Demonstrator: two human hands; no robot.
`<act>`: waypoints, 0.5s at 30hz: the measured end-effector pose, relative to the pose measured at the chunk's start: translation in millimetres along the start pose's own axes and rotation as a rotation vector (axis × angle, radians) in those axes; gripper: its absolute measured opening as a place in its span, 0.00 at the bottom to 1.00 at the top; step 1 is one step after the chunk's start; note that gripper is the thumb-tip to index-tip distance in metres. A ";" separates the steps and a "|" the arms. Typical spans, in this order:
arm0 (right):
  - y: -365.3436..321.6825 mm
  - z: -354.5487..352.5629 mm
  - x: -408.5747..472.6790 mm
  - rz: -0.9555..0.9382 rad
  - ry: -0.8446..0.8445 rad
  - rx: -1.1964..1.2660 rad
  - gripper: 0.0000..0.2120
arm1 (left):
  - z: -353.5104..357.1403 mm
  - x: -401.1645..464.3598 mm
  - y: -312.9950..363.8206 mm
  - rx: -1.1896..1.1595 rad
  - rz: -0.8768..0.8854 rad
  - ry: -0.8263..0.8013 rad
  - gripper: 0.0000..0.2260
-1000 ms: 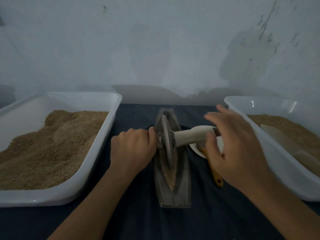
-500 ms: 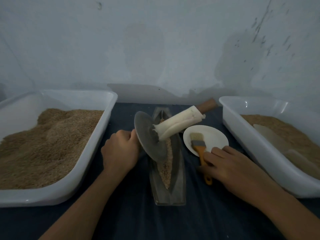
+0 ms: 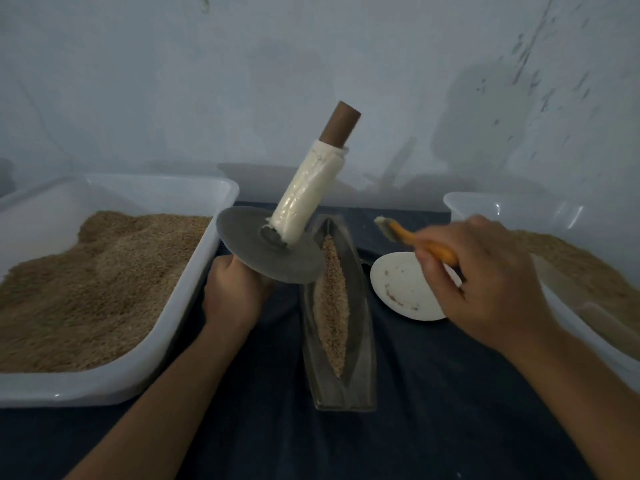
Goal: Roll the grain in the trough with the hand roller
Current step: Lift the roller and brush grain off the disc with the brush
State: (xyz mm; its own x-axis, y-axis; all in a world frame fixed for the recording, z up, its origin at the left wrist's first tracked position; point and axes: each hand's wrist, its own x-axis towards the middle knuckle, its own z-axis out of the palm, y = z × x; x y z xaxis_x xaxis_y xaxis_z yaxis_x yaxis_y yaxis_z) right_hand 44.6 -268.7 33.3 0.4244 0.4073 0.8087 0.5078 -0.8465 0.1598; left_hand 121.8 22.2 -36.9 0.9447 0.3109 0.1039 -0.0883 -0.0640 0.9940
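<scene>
1. We've tipped the hand roller [image 3: 277, 242] upright off the trough [image 3: 363, 341]; left hand [image 3: 235, 292] grips its lower handle.
2. Right hand [image 3: 485, 278] now holds the brush [image 3: 415, 239] above the plate [image 3: 401, 289].
3. Grain [image 3: 330, 306] lies in the trough on dark cloth [image 3: 433, 427].

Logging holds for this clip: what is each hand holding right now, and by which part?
Left hand holds the hand roller by the handle end under its disc, lifted clear of the trough. Right hand holds the brush by its orange handle.

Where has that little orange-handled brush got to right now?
In the head view the brush is off the table, held in the right hand above the white plate, just right of the trough.
</scene>
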 end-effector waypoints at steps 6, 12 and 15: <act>-15.7 44.2 49.3 0.253 0.093 0.321 0.06 | 1.5 -2.0 8.2 -0.071 -0.085 0.032 0.13; -23.1 89.9 57.3 0.407 -0.069 0.379 0.10 | 2.8 -3.8 9.8 -0.048 -0.054 0.002 0.12; -26.3 90.2 50.6 0.467 -0.058 0.423 0.11 | 1.1 -1.5 3.9 0.025 -0.041 -0.023 0.15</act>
State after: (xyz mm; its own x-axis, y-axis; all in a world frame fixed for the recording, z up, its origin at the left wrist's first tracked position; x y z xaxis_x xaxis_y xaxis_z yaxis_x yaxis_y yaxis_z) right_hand 120.3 -194.8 19.0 0.7071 0.0555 0.7049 0.5062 -0.7358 -0.4499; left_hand 120.4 20.4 -33.3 0.9544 0.2919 0.0625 -0.0420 -0.0758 0.9962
